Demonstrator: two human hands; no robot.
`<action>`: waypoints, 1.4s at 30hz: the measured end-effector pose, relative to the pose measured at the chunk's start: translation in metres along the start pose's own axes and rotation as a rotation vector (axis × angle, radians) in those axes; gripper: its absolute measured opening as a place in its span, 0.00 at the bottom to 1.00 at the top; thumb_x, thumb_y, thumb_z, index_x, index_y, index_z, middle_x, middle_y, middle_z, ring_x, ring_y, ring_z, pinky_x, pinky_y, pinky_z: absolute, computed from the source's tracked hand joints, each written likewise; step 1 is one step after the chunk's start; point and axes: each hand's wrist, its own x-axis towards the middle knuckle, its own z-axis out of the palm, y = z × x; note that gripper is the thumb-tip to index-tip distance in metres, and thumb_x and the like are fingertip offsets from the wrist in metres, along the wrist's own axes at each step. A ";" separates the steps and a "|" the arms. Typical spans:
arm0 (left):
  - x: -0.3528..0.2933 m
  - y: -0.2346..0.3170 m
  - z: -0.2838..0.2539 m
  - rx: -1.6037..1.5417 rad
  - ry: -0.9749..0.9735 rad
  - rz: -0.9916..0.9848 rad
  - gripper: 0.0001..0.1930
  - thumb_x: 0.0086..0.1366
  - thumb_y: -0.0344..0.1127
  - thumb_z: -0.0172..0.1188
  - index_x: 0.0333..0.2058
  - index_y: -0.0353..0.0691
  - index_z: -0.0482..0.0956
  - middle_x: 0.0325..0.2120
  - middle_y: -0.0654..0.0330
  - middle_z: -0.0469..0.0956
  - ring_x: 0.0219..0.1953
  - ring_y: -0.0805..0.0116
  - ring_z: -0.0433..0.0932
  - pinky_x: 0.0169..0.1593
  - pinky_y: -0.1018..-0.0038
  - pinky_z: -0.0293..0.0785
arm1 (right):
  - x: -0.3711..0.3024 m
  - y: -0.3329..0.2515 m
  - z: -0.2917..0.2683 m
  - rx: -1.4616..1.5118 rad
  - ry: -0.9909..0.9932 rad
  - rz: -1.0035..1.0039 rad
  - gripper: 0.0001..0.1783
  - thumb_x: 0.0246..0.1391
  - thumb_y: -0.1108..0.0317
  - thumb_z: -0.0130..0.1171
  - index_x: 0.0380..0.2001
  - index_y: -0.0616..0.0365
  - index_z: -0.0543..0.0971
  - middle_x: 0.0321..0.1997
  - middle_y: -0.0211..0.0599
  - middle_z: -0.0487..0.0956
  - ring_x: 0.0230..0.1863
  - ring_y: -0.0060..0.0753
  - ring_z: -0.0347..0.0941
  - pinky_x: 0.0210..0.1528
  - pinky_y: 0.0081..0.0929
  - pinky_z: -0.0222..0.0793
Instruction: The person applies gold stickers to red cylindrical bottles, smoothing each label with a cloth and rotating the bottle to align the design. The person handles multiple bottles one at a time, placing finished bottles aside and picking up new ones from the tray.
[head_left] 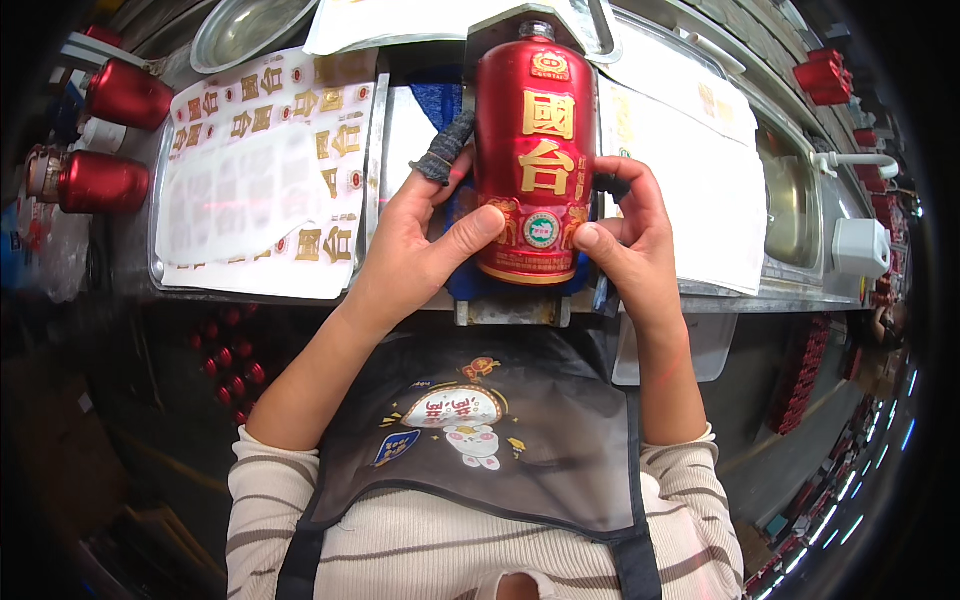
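A shiny red bottle (505,130) with gold lettering and a round green-and-white emblem lies before me, its dark neck pointing away. My left hand (425,220) grips its left side near the base, thumb pressed on the front by the emblem. On the right side my right hand (635,240) holds it in the same way, thumb beside the emblem. Dark wraps cover a fingertip on each hand. The fingers behind the bottle are hidden. Under the bottle are a metal holder (512,312) and blue cloth, partly covered.
To the left, a tray holds sheets of gold-and-red decals (255,90). White sheets (690,200) lie on the right, beside a metal sink with a pale tap (855,160). Red bottles (105,182) stand at the far left. A metal basin (250,35) sits at the back.
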 end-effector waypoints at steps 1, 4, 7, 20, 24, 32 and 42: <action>0.000 -0.002 -0.001 -0.043 0.014 -0.024 0.36 0.67 0.40 0.64 0.67 0.31 0.58 0.63 0.50 0.66 0.65 0.65 0.64 0.68 0.67 0.58 | 0.000 -0.001 0.001 0.015 0.008 0.016 0.34 0.51 0.66 0.71 0.57 0.62 0.66 0.56 0.42 0.69 0.33 0.13 0.74 0.32 0.09 0.70; 0.000 -0.007 -0.002 -0.112 0.042 -0.057 0.34 0.68 0.39 0.62 0.67 0.32 0.59 0.63 0.52 0.67 0.65 0.65 0.64 0.67 0.67 0.58 | 0.000 -0.003 0.003 0.036 0.019 0.035 0.33 0.53 0.66 0.70 0.58 0.62 0.65 0.57 0.43 0.69 0.36 0.17 0.77 0.35 0.11 0.72; -0.001 -0.009 0.000 -0.078 0.036 -0.032 0.34 0.69 0.39 0.62 0.67 0.33 0.59 0.63 0.53 0.67 0.64 0.66 0.65 0.67 0.68 0.59 | -0.001 -0.001 0.004 0.008 0.024 0.008 0.34 0.53 0.66 0.70 0.58 0.62 0.65 0.57 0.44 0.69 0.38 0.20 0.78 0.37 0.13 0.74; 0.001 -0.013 -0.003 -0.064 0.016 0.004 0.34 0.68 0.41 0.63 0.66 0.32 0.60 0.62 0.52 0.68 0.64 0.65 0.65 0.67 0.68 0.58 | -0.001 -0.007 0.003 -0.049 0.027 0.022 0.36 0.49 0.64 0.73 0.57 0.64 0.66 0.56 0.43 0.71 0.32 0.14 0.74 0.33 0.10 0.70; -0.001 -0.012 -0.003 -0.023 -0.003 0.008 0.34 0.67 0.42 0.64 0.65 0.32 0.62 0.61 0.52 0.69 0.63 0.65 0.66 0.66 0.68 0.60 | -0.006 -0.006 0.001 -0.126 0.001 0.002 0.39 0.47 0.65 0.74 0.59 0.64 0.66 0.57 0.43 0.71 0.28 0.09 0.70 0.28 0.08 0.66; -0.002 -0.016 -0.010 0.073 0.012 0.040 0.35 0.65 0.43 0.67 0.64 0.32 0.64 0.59 0.53 0.69 0.62 0.65 0.67 0.65 0.68 0.62 | -0.006 -0.005 0.000 -0.100 0.000 -0.011 0.41 0.45 0.66 0.74 0.60 0.64 0.66 0.58 0.42 0.71 0.27 0.09 0.69 0.28 0.08 0.65; -0.008 -0.017 -0.015 0.187 -0.058 0.090 0.39 0.61 0.41 0.71 0.65 0.31 0.62 0.62 0.53 0.67 0.64 0.64 0.65 0.68 0.68 0.58 | -0.009 -0.010 0.002 -0.166 -0.047 -0.003 0.41 0.46 0.65 0.73 0.62 0.64 0.66 0.59 0.42 0.70 0.36 0.15 0.75 0.33 0.10 0.70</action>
